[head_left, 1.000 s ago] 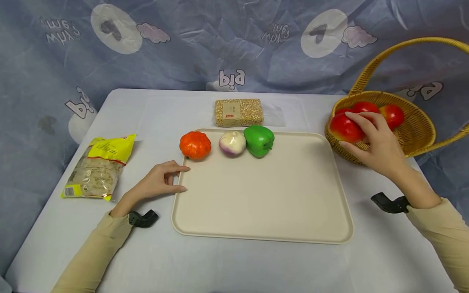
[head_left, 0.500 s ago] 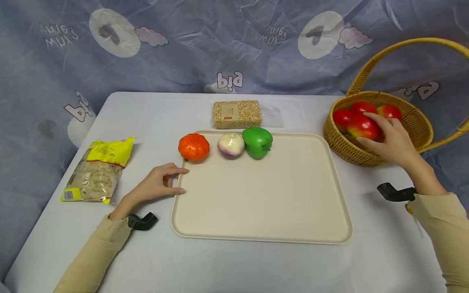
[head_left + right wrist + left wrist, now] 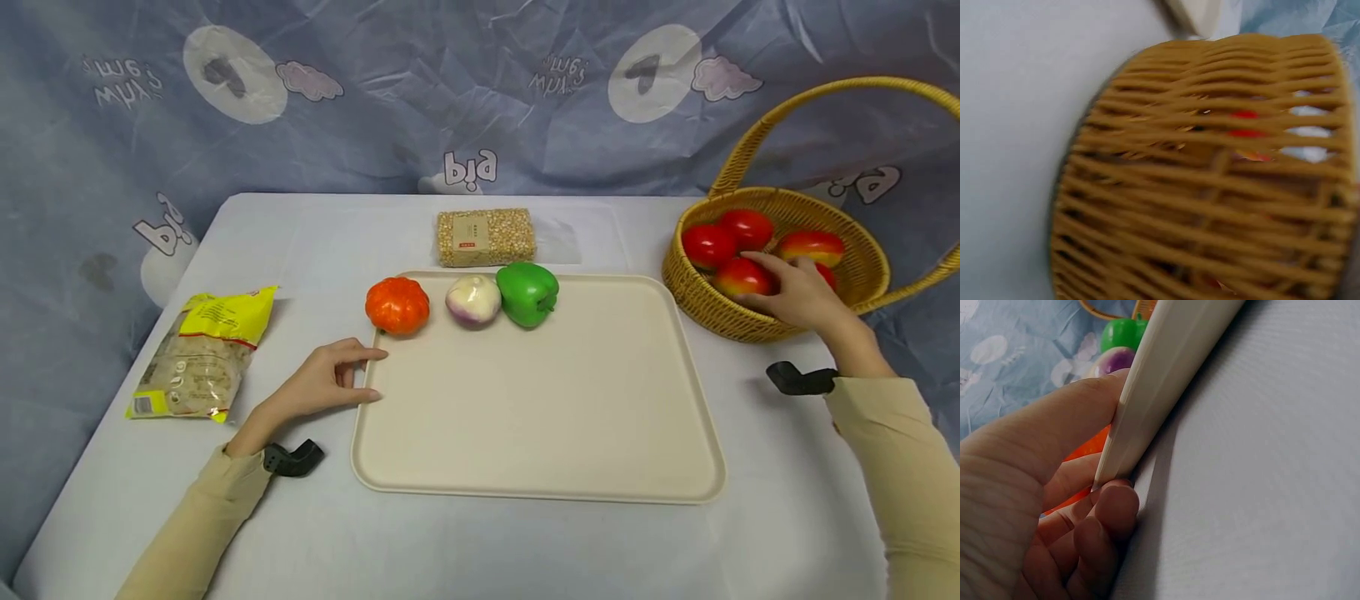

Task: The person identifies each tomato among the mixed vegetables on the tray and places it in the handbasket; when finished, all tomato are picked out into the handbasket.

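My left hand [image 3: 330, 379] holds the left rim of a beige tray [image 3: 540, 417]; in the left wrist view the thumb [image 3: 1079, 406] lies on the rim with fingers curled below it. Inside the wicker basket [image 3: 690, 287] at the right, my right hand [image 3: 806, 296] grips a red apple [image 3: 741, 277] with yellow patches between thumb and fingers. Several other red apples lie around it, one [image 3: 708, 246] to its left. The basket's woven side [image 3: 1197, 187] fills the right wrist view and hides that hand.
Along the tray's back edge sit an orange pumpkin [image 3: 397, 306], a white-purple onion [image 3: 473, 302] and a green bell pepper [image 3: 527, 294]. A pack of corn kernels [image 3: 486, 237] lies behind them. A yellow-topped bag [image 3: 198, 354] lies at the left. The basket's handle [image 3: 757, 133] arches high.
My right hand has carried the apple from the basket's left rim rightward and down into the basket. An apple at the right has shifted. My left hand stays on the tray.
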Available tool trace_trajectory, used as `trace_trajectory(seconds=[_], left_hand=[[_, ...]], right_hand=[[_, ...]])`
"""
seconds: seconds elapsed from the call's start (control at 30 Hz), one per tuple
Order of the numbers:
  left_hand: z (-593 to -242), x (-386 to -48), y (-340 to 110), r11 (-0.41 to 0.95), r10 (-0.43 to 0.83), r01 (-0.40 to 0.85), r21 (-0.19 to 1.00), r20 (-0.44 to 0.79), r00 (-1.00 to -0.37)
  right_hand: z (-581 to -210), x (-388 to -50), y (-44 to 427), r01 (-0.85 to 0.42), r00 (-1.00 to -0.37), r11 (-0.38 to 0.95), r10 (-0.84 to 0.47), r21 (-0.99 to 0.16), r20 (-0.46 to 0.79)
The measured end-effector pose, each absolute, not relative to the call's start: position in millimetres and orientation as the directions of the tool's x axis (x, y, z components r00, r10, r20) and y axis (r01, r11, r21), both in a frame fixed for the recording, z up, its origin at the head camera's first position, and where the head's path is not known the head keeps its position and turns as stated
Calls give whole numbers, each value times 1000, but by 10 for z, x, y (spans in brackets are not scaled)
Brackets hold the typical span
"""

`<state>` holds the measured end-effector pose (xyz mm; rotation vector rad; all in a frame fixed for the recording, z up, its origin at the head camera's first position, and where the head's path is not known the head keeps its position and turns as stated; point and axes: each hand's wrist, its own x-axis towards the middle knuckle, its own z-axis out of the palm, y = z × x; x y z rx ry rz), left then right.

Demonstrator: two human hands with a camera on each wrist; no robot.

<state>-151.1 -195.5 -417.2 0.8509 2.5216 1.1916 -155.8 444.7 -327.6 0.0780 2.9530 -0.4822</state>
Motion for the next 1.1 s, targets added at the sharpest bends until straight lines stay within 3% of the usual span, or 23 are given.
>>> trace_trajectory(seconds=[0.4,0.67,0.87,0.97,1.1], left_hand=[[-3845,-1334,-1893,504,587,399,766,36,-809],[-4163,-1463,-2027,516,569,393,761,39,-822],[-4085,-1513,-2049,511,610,433,742,42,-791],[-3959,-1516,-2074,547,644,494,675,37,-764],[-3651,-1503,-2103,633,656,617,467,99,-748]], right_hand=[[-3314,-1727,4515,91,-982,954,38,-286,-185],[-3299,-1794,4492,111,-978,952,53,-286,-203],[-3198,-1697,4430,130,-984,947,86,-294,-158],[-3108,-1587,4331,126,-991,943,107,-308,-79],[-2952,-1416,4078,83,-992,932,110,-352,56]])
